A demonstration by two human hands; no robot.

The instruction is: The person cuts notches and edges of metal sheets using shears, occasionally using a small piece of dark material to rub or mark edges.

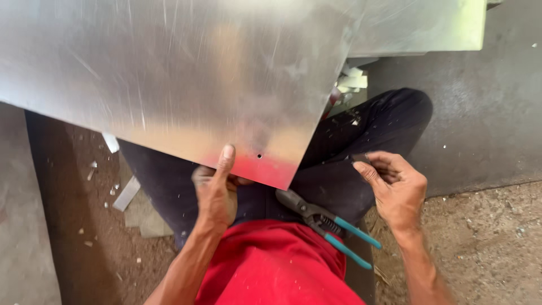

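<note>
A large shiny metal sheet (169, 73) fills the upper left and reflects my red shirt near its lower corner, where there is a small drilled hole (259, 155). My left hand (217, 189) grips the sheet's near edge, thumb on top beside the hole. My right hand (395, 186) hovers over my right thigh, fingers pinched around a small dark piece too small to identify. Tin snips (324, 221) with teal handles lie on my lap between the hands.
I sit with dark trousers (367, 130) on sandy ground. A second metal sheet (423, 25) lies at the upper right. Metal offcuts (127, 192) and small scraps litter the ground left; pale strips (353, 82) lie beyond my knee.
</note>
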